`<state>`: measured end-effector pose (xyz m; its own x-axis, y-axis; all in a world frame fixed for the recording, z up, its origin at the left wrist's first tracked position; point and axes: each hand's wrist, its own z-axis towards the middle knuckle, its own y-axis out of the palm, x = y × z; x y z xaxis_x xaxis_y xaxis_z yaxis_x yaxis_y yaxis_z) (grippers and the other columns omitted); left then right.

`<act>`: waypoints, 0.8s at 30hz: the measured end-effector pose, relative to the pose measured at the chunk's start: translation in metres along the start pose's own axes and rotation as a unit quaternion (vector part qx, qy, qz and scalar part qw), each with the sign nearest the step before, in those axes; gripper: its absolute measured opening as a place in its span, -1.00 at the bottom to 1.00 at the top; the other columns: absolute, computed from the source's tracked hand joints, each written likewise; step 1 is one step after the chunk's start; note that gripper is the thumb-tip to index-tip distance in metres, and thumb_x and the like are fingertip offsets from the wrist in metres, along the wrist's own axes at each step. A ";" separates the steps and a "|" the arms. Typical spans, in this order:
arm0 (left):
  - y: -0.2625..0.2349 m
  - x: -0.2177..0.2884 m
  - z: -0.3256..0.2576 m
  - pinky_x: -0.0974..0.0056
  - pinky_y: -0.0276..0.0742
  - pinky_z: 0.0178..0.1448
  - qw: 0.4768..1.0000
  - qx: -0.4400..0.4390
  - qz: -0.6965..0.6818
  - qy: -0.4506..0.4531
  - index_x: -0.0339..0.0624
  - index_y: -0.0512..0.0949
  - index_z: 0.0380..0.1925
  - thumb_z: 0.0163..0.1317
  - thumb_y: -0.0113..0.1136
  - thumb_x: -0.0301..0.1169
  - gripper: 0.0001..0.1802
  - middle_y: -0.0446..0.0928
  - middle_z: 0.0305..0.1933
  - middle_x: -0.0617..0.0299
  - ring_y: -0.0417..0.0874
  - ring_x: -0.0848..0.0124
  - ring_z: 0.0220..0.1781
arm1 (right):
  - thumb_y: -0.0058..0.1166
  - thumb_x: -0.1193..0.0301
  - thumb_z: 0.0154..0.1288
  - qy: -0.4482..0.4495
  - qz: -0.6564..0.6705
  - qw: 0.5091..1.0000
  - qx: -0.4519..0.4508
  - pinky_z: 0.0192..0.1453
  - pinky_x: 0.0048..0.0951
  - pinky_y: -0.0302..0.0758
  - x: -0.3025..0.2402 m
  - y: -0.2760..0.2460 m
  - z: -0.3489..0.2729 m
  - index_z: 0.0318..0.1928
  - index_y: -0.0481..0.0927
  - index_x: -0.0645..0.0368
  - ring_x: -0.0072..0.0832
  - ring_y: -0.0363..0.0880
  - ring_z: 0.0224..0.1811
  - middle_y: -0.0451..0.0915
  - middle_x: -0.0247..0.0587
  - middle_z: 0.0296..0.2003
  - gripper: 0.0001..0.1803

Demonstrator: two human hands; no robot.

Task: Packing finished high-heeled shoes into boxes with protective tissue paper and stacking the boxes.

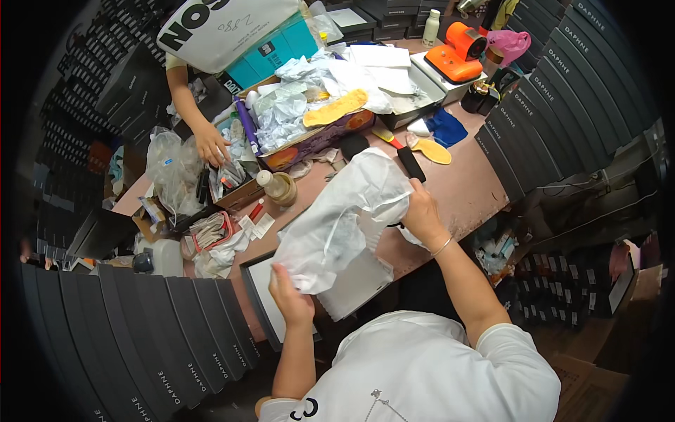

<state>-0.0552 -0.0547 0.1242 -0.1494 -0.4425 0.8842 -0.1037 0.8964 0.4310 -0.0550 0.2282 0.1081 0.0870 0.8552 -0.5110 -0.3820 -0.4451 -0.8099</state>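
Observation:
A crumpled sheet of thin white tissue paper (pixel 337 221) is stretched between my two hands above the table. My left hand (pixel 292 301) grips its near left end, thumb on top. My right hand (pixel 420 214) holds the far right end, its fingers partly hidden behind the paper. A dark shape shows faintly through the paper; I cannot make out what it is. Beneath lies a ridged white sheet (pixel 360 290), partly covered by the tissue. To the left, next to my left hand, sits a dark shallow box part (pixel 247 281) with a pale inside.
Dark shoeboxes are stacked at left (pixel 133 330) and right (pixel 555 105). Ahead stands a carton (pixel 320 146) of crumpled paper with a yellow insole (pixel 336 107) on top. Beyond are a pump bottle (pixel 278 186), an orange device (pixel 455 56) and a co-worker's hand (pixel 211 145).

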 end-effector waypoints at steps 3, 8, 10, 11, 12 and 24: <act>-0.042 -0.013 0.032 0.09 0.41 0.23 0.965 0.018 -0.205 -0.163 -0.37 0.35 0.14 0.43 -0.10 -0.07 -0.45 0.48 0.12 0.06 0.51 0.22 0.15 | 0.16 0.44 -0.02 -0.044 0.081 0.995 -0.033 -0.15 -0.13 0.49 0.008 -0.003 -0.007 -0.15 0.50 0.25 0.01 0.53 -0.23 0.52 -0.03 -0.25 -0.64; -0.019 -0.015 0.013 0.07 0.30 0.34 0.989 -0.056 -0.080 -0.106 -0.18 0.21 0.29 0.39 -0.01 -0.08 -0.41 0.38 0.24 0.11 0.45 0.22 0.24 | 0.22 0.40 -0.05 0.034 0.017 0.998 0.049 -0.18 -0.11 0.47 0.023 0.025 -0.018 -0.11 0.47 0.24 0.02 0.51 -0.23 0.48 -0.01 -0.19 -0.57; -0.011 -0.020 0.004 0.09 0.33 0.33 0.974 -0.097 -0.115 -0.171 -0.16 0.23 0.28 0.38 0.00 -0.05 -0.40 0.42 0.21 0.10 0.45 0.21 0.25 | 0.29 0.44 -0.16 0.007 0.017 0.999 0.044 -0.11 -0.14 0.46 0.005 0.018 -0.016 -0.11 0.47 0.21 -0.02 0.49 -0.17 0.47 -0.04 -0.16 -0.50; -0.012 -0.024 0.002 0.10 0.36 0.31 0.953 -0.115 -0.163 -0.228 -0.16 0.26 0.26 0.37 -0.01 -0.03 -0.40 0.45 0.19 0.09 0.45 0.20 0.25 | 0.31 0.46 -0.19 -0.021 0.014 0.999 0.047 -0.09 -0.15 0.45 -0.002 0.014 -0.017 -0.11 0.47 0.21 -0.04 0.49 -0.15 0.47 -0.05 -0.17 -0.48; -0.014 -0.033 0.003 0.10 0.41 0.26 0.951 -0.104 -0.152 -0.248 -0.14 0.25 0.26 0.34 0.05 -0.05 -0.39 0.47 0.16 0.11 0.48 0.22 0.21 | 0.32 0.47 -0.22 -0.052 0.009 0.997 0.056 -0.07 -0.16 0.45 -0.006 0.012 -0.015 -0.11 0.48 0.20 -0.05 0.49 -0.13 0.47 -0.07 -0.17 -0.46; -0.099 0.011 0.037 0.22 0.56 0.03 0.974 0.092 0.170 0.118 -0.33 0.55 -0.17 0.18 0.20 -0.50 -0.78 0.57 -0.08 0.10 0.63 0.25 -0.04 | 0.10 0.39 0.19 0.251 0.298 0.920 -0.039 -0.24 -0.50 0.44 0.098 0.004 -0.026 -0.14 0.57 0.39 -0.59 0.51 -0.36 0.61 -0.25 -0.41 -0.69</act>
<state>-0.0826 -0.1490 0.0850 0.0221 -0.0823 0.9964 -0.2647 0.9605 0.0852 -0.0245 0.3030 0.0470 0.3054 0.2310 -0.9238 -0.4348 -0.8292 -0.3512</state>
